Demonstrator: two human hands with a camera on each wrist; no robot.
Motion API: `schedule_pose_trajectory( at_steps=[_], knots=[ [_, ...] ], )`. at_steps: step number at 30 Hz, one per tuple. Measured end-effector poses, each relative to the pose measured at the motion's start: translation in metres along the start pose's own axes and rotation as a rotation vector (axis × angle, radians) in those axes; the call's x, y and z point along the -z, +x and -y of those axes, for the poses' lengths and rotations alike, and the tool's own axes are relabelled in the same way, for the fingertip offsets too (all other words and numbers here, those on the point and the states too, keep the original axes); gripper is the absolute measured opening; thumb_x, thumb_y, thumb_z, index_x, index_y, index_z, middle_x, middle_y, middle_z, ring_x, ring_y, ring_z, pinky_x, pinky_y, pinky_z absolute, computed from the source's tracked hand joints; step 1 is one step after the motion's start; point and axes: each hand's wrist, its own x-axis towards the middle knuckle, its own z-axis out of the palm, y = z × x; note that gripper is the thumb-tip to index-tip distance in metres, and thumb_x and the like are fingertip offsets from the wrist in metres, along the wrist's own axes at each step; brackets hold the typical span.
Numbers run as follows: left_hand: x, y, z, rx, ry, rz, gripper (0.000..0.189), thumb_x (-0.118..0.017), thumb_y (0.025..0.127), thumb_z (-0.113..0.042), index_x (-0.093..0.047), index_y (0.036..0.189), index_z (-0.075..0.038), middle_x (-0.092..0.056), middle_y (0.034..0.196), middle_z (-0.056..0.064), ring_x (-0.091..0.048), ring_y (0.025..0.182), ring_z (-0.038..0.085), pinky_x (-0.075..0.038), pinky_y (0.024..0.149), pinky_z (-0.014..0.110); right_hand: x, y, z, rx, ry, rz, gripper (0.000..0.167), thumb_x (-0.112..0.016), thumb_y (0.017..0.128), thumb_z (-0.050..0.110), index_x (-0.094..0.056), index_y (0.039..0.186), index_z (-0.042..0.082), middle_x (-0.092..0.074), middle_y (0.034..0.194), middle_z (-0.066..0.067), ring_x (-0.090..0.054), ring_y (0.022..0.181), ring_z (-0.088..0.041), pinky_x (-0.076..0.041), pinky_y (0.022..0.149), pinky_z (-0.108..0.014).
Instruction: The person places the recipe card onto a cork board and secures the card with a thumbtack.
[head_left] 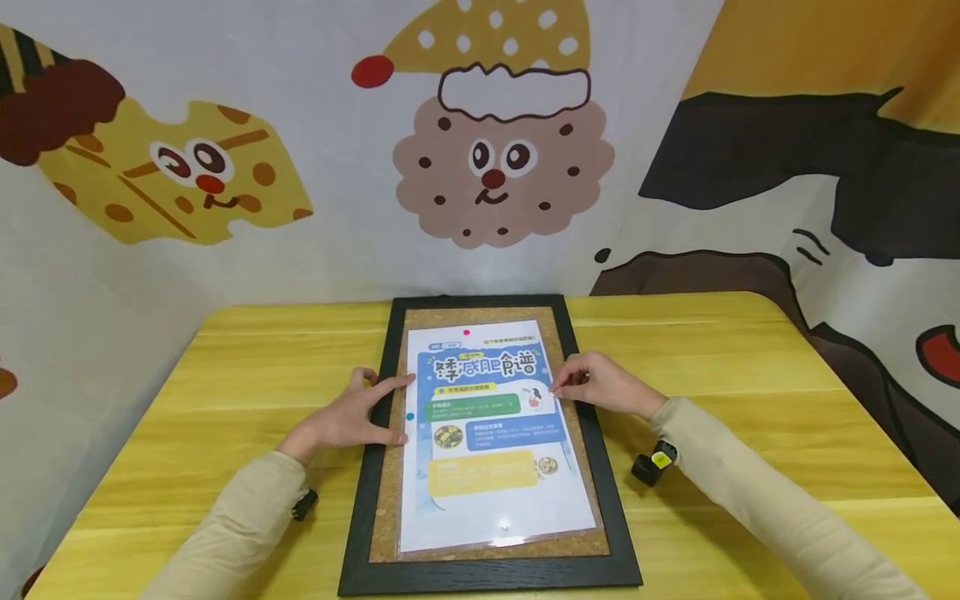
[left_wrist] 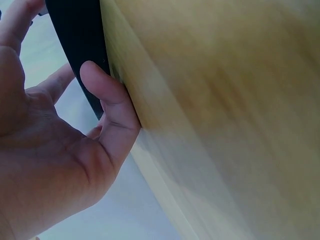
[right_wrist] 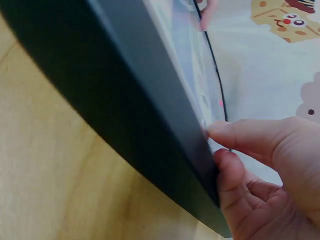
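Observation:
A printed poster sheet [head_left: 491, 508] lies on a black-framed cork board [head_left: 386, 517]. Along its left edge rests my left hand [head_left: 341, 417], thumb and index finger spread and touching the sheet. In the left wrist view, other fingers of the left hand [left_wrist: 65, 145] bend beside the dark frame. My right hand [head_left: 603, 385] pinches a small thing at the sheet's right edge, apparently a pushpin, mostly hidden by the fingertips; the right hand [right_wrist: 270, 170] also shows in the right wrist view. A pink pushpin [head_left: 467, 332] sits at the top, a teal pushpin [head_left: 410, 417] at the left.
The board lies on a yellow wood-grain table [head_left: 247, 375], its far end near a cartoon-printed cloth [head_left: 330, 258]. A dark wrist camera [head_left: 647, 468] hangs below the right sleeve [head_left: 735, 475]. Glare shows near the sheet's bottom edge.

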Motion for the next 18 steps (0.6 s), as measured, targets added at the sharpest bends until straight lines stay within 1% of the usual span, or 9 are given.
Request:
schedule_pose_trajectory(
  at_steps=[3,8,12,18],
  knots=[
    [0.0,0.001,0.0,0.0,-0.004,-0.001,0.09,-0.08,0.077,-0.04,-0.035,0.151,-0.014,-0.017,0.131,0.029,-0.038,0.11,0.045,-0.037,0.087,0.059,0.003,-0.003,-0.003,-0.004,-0.01,0.003,0.01,-0.069,0.089,0.004,-0.076,0.095,0.006,-0.065,0.09,-0.001,-0.053,0.077,-0.019,-0.046,0.066,-0.027],
    [0.001,0.002,0.0,0.0,-0.005,-0.004,0.09,-0.08,0.078,-0.039,-0.034,0.151,-0.014,-0.017,0.131,0.029,-0.037,0.11,0.046,-0.037,0.087,0.059,0.007,-0.008,-0.002,0.008,-0.038,0.012,0.016,-0.066,0.091,0.003,-0.077,0.102,0.007,-0.066,0.095,-0.001,-0.054,0.082,-0.019,-0.045,0.068,-0.028],
    [0.001,0.002,0.0,0.003,-0.006,-0.001,0.09,-0.08,0.078,-0.039,-0.034,0.151,-0.014,-0.017,0.131,0.028,-0.037,0.11,0.046,-0.037,0.087,0.058,0.009,-0.011,-0.001,0.036,-0.068,0.018,0.018,-0.066,0.091,0.004,-0.076,0.105,0.008,-0.066,0.1,-0.001,-0.055,0.087,-0.019,-0.045,0.072,-0.03],
    [0.0,0.001,0.0,0.006,-0.008,0.002,0.09,-0.08,0.078,-0.039,-0.034,0.151,-0.014,-0.017,0.131,0.028,-0.037,0.11,0.046,-0.037,0.087,0.058,0.012,-0.018,-0.004,0.029,-0.068,0.01,0.018,-0.064,0.092,0.004,-0.075,0.106,0.007,-0.067,0.103,-0.002,-0.058,0.092,-0.018,-0.047,0.076,-0.033]
  ],
)
